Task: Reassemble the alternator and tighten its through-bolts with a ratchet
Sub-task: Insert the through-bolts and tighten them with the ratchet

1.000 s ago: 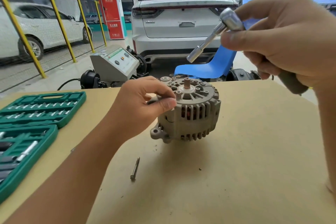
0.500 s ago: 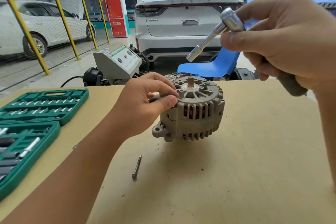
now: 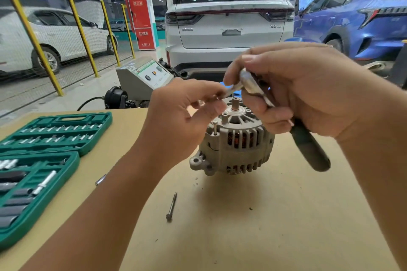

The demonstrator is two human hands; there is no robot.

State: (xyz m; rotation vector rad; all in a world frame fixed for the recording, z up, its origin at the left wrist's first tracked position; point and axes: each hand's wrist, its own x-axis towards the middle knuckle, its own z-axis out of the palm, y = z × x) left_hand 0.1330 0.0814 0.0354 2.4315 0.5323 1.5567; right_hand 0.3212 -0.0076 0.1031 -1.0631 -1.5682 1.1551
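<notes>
Now both hands on the ratchet [image 3: 306, 138], above the alternator [image 3: 237, 145].

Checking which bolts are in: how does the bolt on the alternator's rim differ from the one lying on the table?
The rim bolt stands upright, its shank mostly sunk into the alternator, so only its head end shows. The table bolt lies flat and loose on the table in front of the alternator, its full length visible. Neither is touched by a hand. Both look like slim grey metal through-bolts.
</notes>
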